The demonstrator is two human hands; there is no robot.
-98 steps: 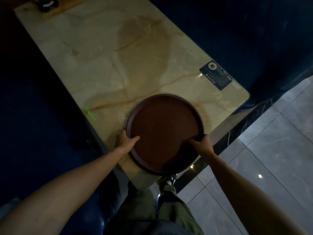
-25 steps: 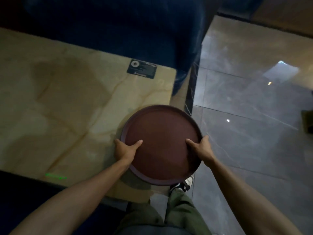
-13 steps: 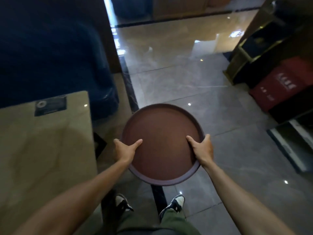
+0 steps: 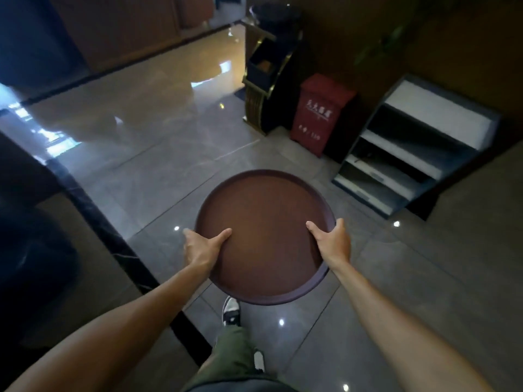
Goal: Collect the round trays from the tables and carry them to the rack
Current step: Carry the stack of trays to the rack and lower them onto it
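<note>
Both hands hold the round brown tray [image 4: 266,239] level above the tiled floor [image 4: 141,171]. The left hand [image 4: 202,247] and right hand [image 4: 331,244] each keep a grip clamped on its rim, thumbs on top. A shelved rack [image 4: 410,148] stands ahead to the right.

A dim interior is being shown. The floor [image 4: 158,154] is laid in large glossy grey tiles, and bright window light and small ceiling spots are being reflected in it. A dark stone border strip [image 4: 113,236] is seen running diagonally across the left side. Brown wood-panelled walls [image 4: 127,26] are standing at the far end. Against the right wall, a black and gold stand [image 4: 264,80] is placed just beside a red box [image 4: 318,114] that is marked with pale lettering too blurred to be read.
</note>
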